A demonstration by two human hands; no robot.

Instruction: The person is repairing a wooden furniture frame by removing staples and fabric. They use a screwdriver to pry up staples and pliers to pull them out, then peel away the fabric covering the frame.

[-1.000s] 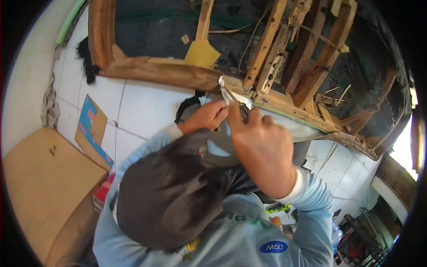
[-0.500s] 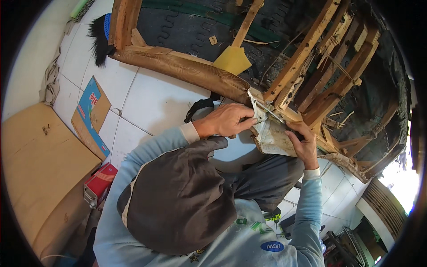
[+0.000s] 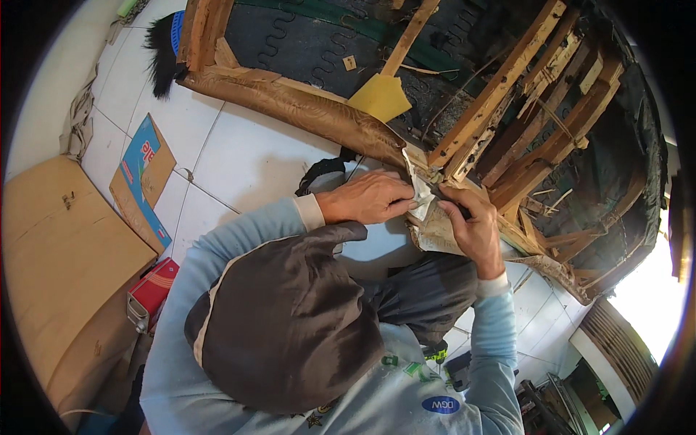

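Observation:
A wooden sofa frame [image 3: 464,130] with bare slats fills the far side, brown patterned upholstery fabric [image 3: 290,112] wrapped along its near rail. At the rail's corner the fabric's pale backing [image 3: 422,197] stands up as a loose flap. My left hand [image 3: 370,197] pinches the flap's edge between thumb and fingers. On the other side of the flap, my right hand [image 3: 473,221] is closed, its fingertips and thumb close to the fabric. A thin dark item seems to lie in its fingers, mostly hidden. More loose backing [image 3: 437,233] hangs below the hands.
Yellow foam [image 3: 380,96] sits on the frame's rail. A black-bristled brush [image 3: 163,54] is at the far left. On the tiled floor lie a cardboard piece [image 3: 145,177] and a red tin [image 3: 154,290]. A brown board [image 3: 69,268] stands at left. A dark cap covers the lower middle.
My right hand has moved left and up, closer to my left hand, and its fingers have closed in at the flap. The left hand keeps its pinch with little movement.

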